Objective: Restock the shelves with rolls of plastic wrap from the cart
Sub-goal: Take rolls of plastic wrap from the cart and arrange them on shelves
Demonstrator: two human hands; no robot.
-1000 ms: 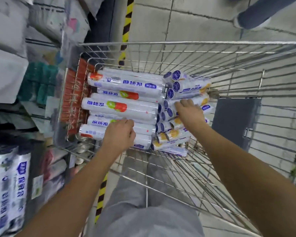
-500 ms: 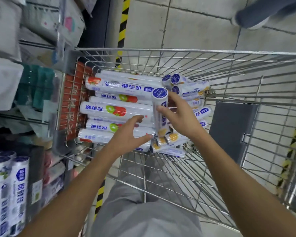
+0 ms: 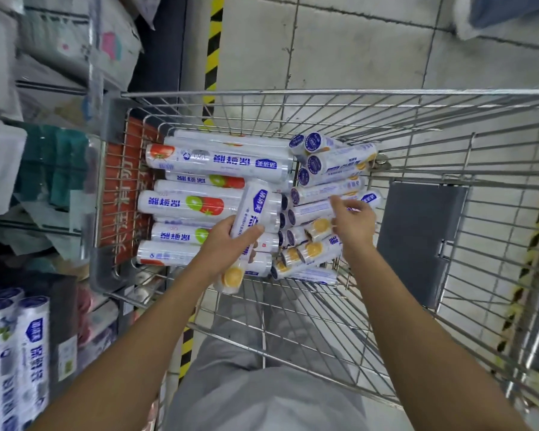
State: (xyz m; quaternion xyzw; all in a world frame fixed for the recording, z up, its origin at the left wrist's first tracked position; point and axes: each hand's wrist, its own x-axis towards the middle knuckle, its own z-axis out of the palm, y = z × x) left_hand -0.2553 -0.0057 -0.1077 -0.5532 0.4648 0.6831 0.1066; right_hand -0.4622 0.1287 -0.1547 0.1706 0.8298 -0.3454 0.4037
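A wire shopping cart [image 3: 339,98] holds several white rolls of plastic wrap with blue print, long ones [image 3: 218,160] lying crosswise at the left and shorter ones [image 3: 330,169] heaped at the right. My left hand [image 3: 227,247] grips one short roll [image 3: 255,213], tilted, its orange-printed end near my wrist, just above the pile. My right hand [image 3: 353,222] hovers over the short rolls with loosely bent fingers, holding nothing.
Store shelves [image 3: 35,169] packed with goods run along the left, with upright rolls [image 3: 16,359] at the bottom left. The cart's grey child-seat flap [image 3: 417,241] stands at the right. Yellow-black floor tape [image 3: 213,48] runs beside the shelves. A person's shoe [image 3: 504,14] shows top right.
The short roll passed from my right hand to my left hand. My right hand let go and drew back to the right over the pile.
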